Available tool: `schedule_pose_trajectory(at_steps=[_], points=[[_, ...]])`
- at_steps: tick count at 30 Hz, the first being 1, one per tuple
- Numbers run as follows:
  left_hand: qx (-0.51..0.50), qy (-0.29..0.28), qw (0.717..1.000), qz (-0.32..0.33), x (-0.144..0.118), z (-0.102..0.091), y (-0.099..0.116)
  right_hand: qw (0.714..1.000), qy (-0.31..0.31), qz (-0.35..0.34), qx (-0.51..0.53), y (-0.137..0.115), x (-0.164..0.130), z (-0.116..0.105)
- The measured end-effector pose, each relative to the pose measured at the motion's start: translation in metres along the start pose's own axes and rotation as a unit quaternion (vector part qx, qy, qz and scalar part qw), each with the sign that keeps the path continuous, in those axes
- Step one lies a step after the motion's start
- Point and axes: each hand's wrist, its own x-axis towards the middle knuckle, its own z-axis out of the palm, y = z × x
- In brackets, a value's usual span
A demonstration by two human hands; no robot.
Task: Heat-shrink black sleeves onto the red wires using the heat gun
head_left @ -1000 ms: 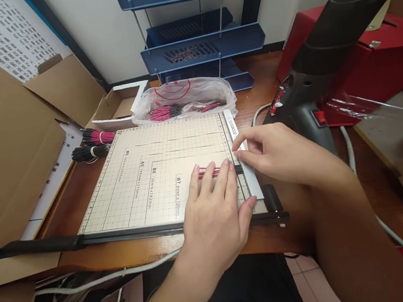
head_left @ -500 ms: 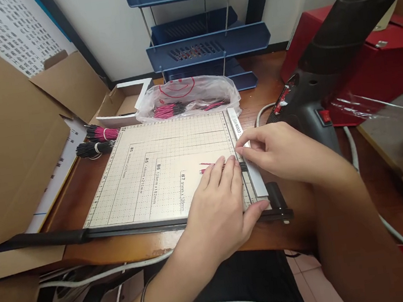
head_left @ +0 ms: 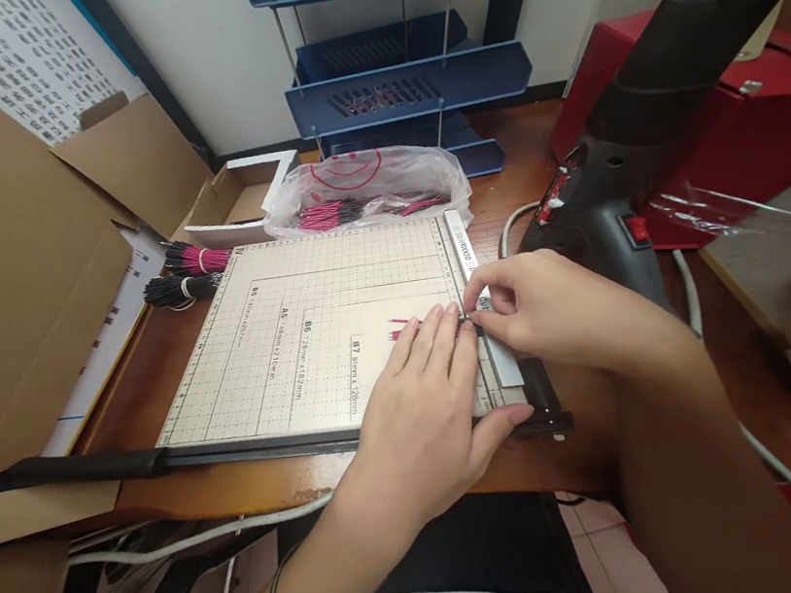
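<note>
A paper cutter board [head_left: 228, 359] with a printed grid lies on the desk, its long black blade handle [head_left: 88, 467] along the near edge. My left hand [head_left: 421, 401] lies flat on the board, fingers stretched over a few thin red and black wires [head_left: 397, 334] whose red ends stick out on the left. My right hand [head_left: 536, 306] is at the board's right side by the metal ruler strip [head_left: 504, 360], thumb and forefinger pinched at the wires' black ends beside the left fingertips. Most of the wires are hidden under my left hand.
Behind the board sits a plastic bag [head_left: 364, 178] of red and black wires. Bundled wires [head_left: 181, 289] lie at the left near a cardboard box [head_left: 5, 243]. A heat gun [head_left: 594, 190] stands at the right before a red case [head_left: 689, 137]. Blue tray shelves [head_left: 410, 88] rise behind.
My right fingers have come slightly toward me, from above the wires to their black ends, and pinch there. The left hand stays flat over the wires.
</note>
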Motion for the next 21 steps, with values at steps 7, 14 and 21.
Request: schedule_pose_trajectory(at_steps=[7, 14, 21], points=[[0.001, -0.005, 1.000, 0.006, 0.0023, -0.0023, -0.0016, 1.000, 0.006, 0.002, 0.021, 0.0027, -0.0021, -0.0028], [-0.010, -0.002, 1.000, 0.013, 0.0011, -0.0019, -0.0030, 1.000, 0.011, -0.001, 0.024, 0.0031, 0.0000, -0.0009], [-0.021, -0.012, 1.000, 0.000, 0.0016, -0.0026, -0.0013, 0.999, 0.021, 0.003, 0.032, -0.0019, 0.0026, -0.0033]])
